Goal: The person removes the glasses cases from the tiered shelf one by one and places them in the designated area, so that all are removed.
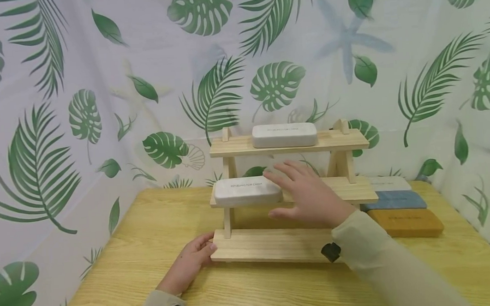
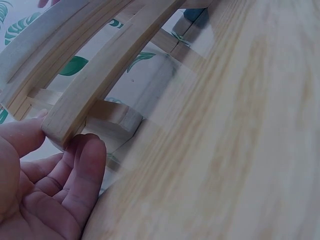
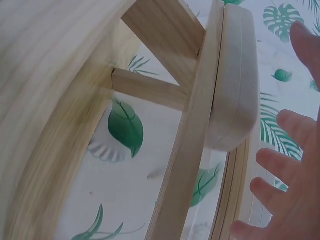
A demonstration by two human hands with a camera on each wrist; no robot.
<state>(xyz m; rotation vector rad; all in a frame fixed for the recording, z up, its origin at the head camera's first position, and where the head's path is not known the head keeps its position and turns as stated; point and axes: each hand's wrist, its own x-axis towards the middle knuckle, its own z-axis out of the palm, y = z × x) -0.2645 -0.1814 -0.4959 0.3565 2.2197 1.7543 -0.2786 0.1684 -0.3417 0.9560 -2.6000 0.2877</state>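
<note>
Backdrop (image 1: 234,112): pale cloth, green leaf print, behind the table.
Table (image 1: 149,232): wood-grained, bearing the stand.
Wooden stand (image 1: 342,187): three tiers, upright.
Right hand (image 1: 307,193): fingers spread wide, holding nothing, just beside the lettered case.
Left hand (image 1: 194,255): thumb and fingers gripping the stand's bottom tier at its left end.
Orange case (image 1: 406,223), blue case (image 1: 399,200), pale case (image 1: 390,183): on the table, right of the stand.
Lettered case (image 1: 247,192): white, left part of the middle tier.
Upper case (image 1: 284,135): white, on the top tier.
</note>
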